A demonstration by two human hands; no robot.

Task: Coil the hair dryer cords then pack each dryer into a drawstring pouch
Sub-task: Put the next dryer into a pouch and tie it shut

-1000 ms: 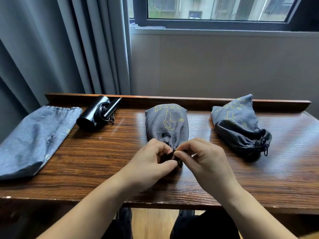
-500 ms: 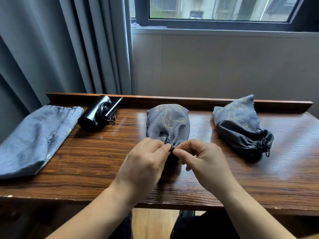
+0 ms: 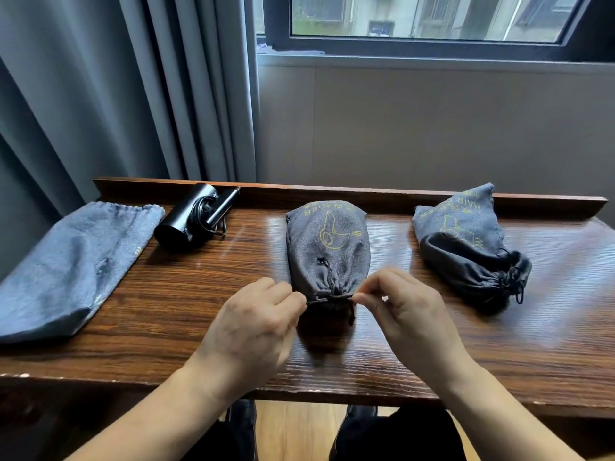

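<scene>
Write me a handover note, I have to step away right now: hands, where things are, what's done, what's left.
Left hand and right hand each pinch the drawstring of the middle pouch, pulling it apart sideways.
Right pouch: filled, cinched, done.
Middle pouch: filled, neck gathered; finish tightening.
Black hair dryer, cord coiled, lies at the table's back left, beside the flat empty pouch. Left: pack that dryer and cinch.
</scene>
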